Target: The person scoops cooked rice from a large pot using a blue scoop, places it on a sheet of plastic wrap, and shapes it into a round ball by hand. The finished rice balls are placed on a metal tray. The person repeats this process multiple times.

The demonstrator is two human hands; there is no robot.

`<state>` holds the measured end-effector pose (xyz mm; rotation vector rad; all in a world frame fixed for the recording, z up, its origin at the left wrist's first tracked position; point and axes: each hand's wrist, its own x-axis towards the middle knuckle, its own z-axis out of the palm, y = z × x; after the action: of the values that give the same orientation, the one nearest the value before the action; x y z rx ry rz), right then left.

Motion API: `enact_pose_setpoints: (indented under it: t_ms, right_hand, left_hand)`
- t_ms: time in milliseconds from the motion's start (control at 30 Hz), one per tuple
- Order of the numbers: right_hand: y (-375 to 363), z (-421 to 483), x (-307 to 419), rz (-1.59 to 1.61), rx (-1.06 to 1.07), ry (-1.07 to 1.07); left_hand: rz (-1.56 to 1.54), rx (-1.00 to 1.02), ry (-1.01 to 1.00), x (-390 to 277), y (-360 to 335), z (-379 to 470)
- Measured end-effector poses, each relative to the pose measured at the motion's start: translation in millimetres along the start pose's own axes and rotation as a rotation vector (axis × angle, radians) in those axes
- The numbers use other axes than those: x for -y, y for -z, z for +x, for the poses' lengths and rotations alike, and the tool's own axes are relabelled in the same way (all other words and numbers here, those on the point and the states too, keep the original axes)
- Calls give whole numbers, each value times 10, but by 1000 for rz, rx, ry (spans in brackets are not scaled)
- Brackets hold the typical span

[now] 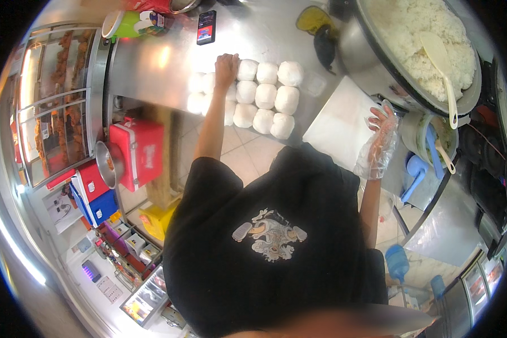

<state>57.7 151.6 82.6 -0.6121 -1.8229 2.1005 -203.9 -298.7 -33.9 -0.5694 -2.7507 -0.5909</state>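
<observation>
My left hand [227, 69], bare with fingers curled, is at the far row of several round white wrapped portions [267, 72] on the steel table [148, 78]. Whether it holds anything is hidden. My right hand [378, 122] wears a clear plastic glove; its fingers are slightly bent and apart, with nothing seen in them. It is over the right edge of a stack of white sheets [338, 116]. Beyond it stands a large pot [363, 55] of white rice [431, 25], with a pale rice paddle [437, 50] lying on the rice.
A phone [206, 27] and a green container [126, 24] lie toward the far edge. Right of my right hand are a tub [422, 131] with utensils and a blue scoop [415, 169]. At left are a glass display case [59, 101], a red cooler box [137, 154] and a metal bowl [110, 164].
</observation>
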Motion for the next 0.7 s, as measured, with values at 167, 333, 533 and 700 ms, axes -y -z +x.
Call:
enact_pose_setpoints:
  t_ms: [167,333,533,700]
  right_hand:
    - [188,43,-148,17,-37,-60]
    - [973,-72,-362,-210,-278,9]
    - [2237,-525,-391,-1528,-416,103]
    - [2621,-459,-693,-1233,-324,8]
  left_hand:
    - [41,-15,43,25,-93,17]
    - [60,-32,19,-121,82,110]
    - [-250,-212,154,-1020,254,28]
    - [-363,322,-106,-2249,-30,-263]
